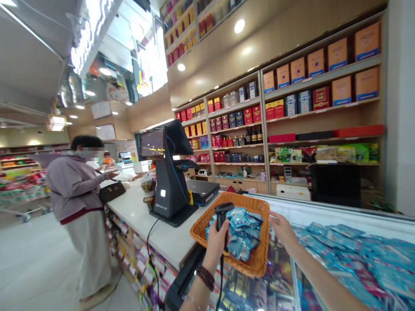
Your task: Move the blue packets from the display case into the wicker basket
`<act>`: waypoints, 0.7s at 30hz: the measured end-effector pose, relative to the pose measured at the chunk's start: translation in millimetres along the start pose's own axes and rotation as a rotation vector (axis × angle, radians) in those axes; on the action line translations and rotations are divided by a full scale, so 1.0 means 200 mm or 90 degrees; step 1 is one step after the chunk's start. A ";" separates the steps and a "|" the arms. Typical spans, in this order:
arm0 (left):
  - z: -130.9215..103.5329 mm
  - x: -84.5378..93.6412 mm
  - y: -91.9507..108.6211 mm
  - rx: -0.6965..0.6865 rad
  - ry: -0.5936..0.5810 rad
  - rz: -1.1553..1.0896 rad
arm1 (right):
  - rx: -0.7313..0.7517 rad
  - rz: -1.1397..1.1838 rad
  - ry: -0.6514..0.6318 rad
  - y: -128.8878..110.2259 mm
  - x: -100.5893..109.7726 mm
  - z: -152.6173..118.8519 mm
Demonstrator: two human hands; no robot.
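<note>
My left hand (218, 235) is wrapped round the handle of a black barcode scanner (223, 211), held over the front of an orange-brown wicker basket (202, 211). Inside the basket lies a heap of small blue packets (241, 231), partly hidden by the scanner and hand. At the basket's right rim is my right hand (280, 226), its fingers closed on the edge; some fingertips are hidden from this angle. A cable runs down from the scanner past my left wrist.
A dark checkout terminal (170, 185) stands on the white counter (129, 207), left of the basket. Many blue packets (353, 250) lie on the right. A person (78, 185) stands across the counter at left. Shelves (266, 121) of boxes line the back wall.
</note>
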State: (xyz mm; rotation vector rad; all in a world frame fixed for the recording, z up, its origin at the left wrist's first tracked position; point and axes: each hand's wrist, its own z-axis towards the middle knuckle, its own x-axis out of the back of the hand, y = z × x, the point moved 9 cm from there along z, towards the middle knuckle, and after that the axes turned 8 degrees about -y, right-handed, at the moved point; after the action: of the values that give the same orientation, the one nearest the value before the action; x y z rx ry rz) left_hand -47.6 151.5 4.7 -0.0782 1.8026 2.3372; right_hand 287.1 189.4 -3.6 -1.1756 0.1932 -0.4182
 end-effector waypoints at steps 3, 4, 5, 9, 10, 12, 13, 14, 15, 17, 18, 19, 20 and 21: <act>-0.03 -0.02 -0.01 -0.012 0.021 -0.028 | 0.013 -0.053 0.045 0.08 0.22 -0.07; -0.05 -0.06 -0.01 -0.016 0.017 -0.035 | 0.009 -0.076 0.060 0.11 0.31 -0.10; -0.06 -0.11 -0.01 -0.019 0.006 -0.042 | 0.005 -0.102 0.071 0.13 0.41 -0.13; -0.14 -0.41 0.01 -0.002 -0.113 -0.067 | 0.023 -0.220 0.098 0.12 0.81 -0.28; -0.17 -0.50 0.01 0.006 -0.153 -0.071 | 0.029 -0.249 0.097 0.11 0.90 -0.33; -0.22 -0.68 0.00 0.021 -0.221 -0.081 | 0.029 -0.292 0.077 0.11 1.03 -0.42; -0.24 -0.77 -0.02 0.027 -0.245 -0.087 | 0.020 -0.305 0.055 0.11 1.08 -0.47; -0.26 -0.85 -0.04 0.033 -0.266 -0.093 | 0.009 -0.317 0.027 0.12 1.11 -0.51; -0.28 -0.93 -0.06 0.040 -0.285 -0.099 | -0.002 -0.326 -0.006 0.13 1.13 -0.55; -0.32 -1.08 -0.12 0.054 -0.318 -0.111 | -0.019 -0.341 -0.067 0.15 1.15 -0.62; -0.33 -1.15 -0.16 0.060 -0.332 -0.117 | -0.027 -0.341 -0.085 0.15 1.15 -0.64; -0.35 -1.20 -0.19 0.067 -0.342 -0.121 | -0.036 -0.335 -0.091 0.16 1.16 -0.65; -0.36 -1.25 -0.23 0.074 -0.349 -0.124 | -0.045 -0.322 -0.088 0.16 1.17 -0.65; -0.37 -1.28 -0.27 0.081 -0.351 -0.125 | -0.053 -0.304 -0.078 0.16 1.18 -0.64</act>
State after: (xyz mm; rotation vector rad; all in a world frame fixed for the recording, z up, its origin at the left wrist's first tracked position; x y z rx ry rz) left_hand 208.4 64.0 -24.8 0.3558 1.5722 1.8618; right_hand 461.2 -7.0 -66.0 -1.3243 -0.1837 -0.7589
